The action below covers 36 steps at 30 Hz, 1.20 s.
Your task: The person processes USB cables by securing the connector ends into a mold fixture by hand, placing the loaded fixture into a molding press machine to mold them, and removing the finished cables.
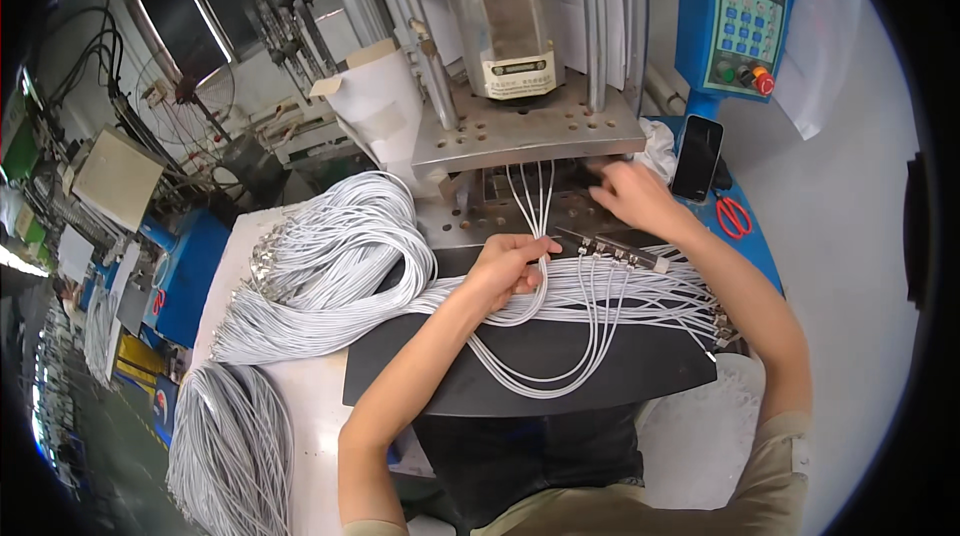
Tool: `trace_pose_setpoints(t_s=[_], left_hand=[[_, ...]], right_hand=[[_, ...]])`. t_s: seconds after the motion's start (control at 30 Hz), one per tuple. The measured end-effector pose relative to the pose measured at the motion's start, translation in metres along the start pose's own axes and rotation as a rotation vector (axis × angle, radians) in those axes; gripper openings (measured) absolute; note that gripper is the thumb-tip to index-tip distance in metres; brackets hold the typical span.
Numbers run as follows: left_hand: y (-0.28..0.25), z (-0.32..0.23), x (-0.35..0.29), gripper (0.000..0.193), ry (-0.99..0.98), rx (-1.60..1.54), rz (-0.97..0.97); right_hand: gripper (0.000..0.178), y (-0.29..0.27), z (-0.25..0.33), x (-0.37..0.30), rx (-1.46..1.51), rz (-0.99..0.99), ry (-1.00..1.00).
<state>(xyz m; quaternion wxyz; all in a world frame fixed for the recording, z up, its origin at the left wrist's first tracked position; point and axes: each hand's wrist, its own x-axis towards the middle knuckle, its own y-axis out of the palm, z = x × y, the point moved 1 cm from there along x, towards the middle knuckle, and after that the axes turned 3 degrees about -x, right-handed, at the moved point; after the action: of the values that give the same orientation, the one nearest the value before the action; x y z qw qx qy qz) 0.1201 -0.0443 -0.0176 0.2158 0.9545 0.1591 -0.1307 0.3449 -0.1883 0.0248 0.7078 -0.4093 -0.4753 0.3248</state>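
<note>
My left hand (512,268) is closed on a few thin white cables (537,211) that run up into the press (530,131). Their upper ends disappear into the metal mould (492,184) beneath its plate. To the right, my right hand (640,198) reaches beside the mould, its fingertips blurred and partly in shadow. Between and below my hands, a dark bar fixture (625,252) holds a row of metal connectors. White cables loop down from it over the black board (600,376). A sheaf of white cables (640,294) lies across that board under my left hand.
A large coiled bundle of white cables (350,236) rests on the pale table at left, with a greyer bundle (230,446) nearer me. A phone (698,158) and red-handled scissors (733,218) lie on the right. Above them stands a blue control panel (745,16).
</note>
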Motion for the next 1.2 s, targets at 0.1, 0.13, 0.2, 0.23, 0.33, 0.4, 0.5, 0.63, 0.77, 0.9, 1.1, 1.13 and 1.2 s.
trace_pose_setpoints(t_s=[0.1, 0.13, 0.2, 0.23, 0.33, 0.4, 0.5, 0.63, 0.77, 0.9, 1.1, 1.13, 1.2], left_hand=[[0.015, 0.011, 0.008, 0.029, 0.081, 0.093, -0.071], [0.009, 0.014, 0.004, 0.030, 0.127, 0.125, -0.149], [0.011, 0.015, 0.000, 0.031, 0.126, 0.113, -0.155], [0.020, 0.013, 0.004, 0.031, 0.127, 0.100, -0.120], [0.028, 0.009, 0.008, 0.031, 0.162, 0.083, -0.090], [0.012, 0.003, -0.012, 0.031, 0.231, 0.078, -0.156], [0.024, -0.019, -0.042, 0.031, 0.293, 0.131, -0.141], [0.022, -0.023, -0.096, 0.030, 0.240, 0.172, -0.163], [0.036, -0.007, -0.141, 0.026, 0.000, 0.213, -0.164], [0.040, -0.024, -0.217, 0.023, 0.491, 0.414, -0.337], [-0.144, -0.060, -0.149, 0.041, 0.757, 0.517, -1.122], [-0.152, -0.058, -0.146, 0.041, 0.753, 0.516, -1.130], [-0.161, -0.054, -0.135, 0.047, 0.633, 0.478, -1.152]], right_hand=[[0.037, 0.080, -0.053, 0.082, -0.302, -0.287, -0.030], [0.039, 0.099, -0.051, 0.102, -0.204, -0.397, -0.057], [0.041, 0.133, -0.060, 0.118, -0.115, -0.510, -0.073], [0.042, 0.148, -0.082, 0.119, 0.106, -0.606, 0.011], [0.044, 0.164, -0.106, 0.121, 0.583, -0.778, 0.151], [0.038, 0.143, -0.061, 0.117, 1.239, -0.390, 0.346], [0.034, 0.093, -0.053, 0.090, 1.443, -0.023, 0.566], [0.050, 0.022, 0.042, 0.055, 0.441, 0.231, 0.434], [0.054, 0.038, 0.066, 0.043, -0.008, 0.256, 0.238], [0.056, 0.038, 0.064, 0.035, 0.009, 0.354, 0.190], [0.045, 0.064, 0.063, 0.022, -0.062, 0.011, -0.026], [0.045, 0.064, 0.060, 0.017, -0.059, 0.016, -0.033], [0.032, 0.041, 0.049, -0.001, -0.052, 0.055, 0.008]])
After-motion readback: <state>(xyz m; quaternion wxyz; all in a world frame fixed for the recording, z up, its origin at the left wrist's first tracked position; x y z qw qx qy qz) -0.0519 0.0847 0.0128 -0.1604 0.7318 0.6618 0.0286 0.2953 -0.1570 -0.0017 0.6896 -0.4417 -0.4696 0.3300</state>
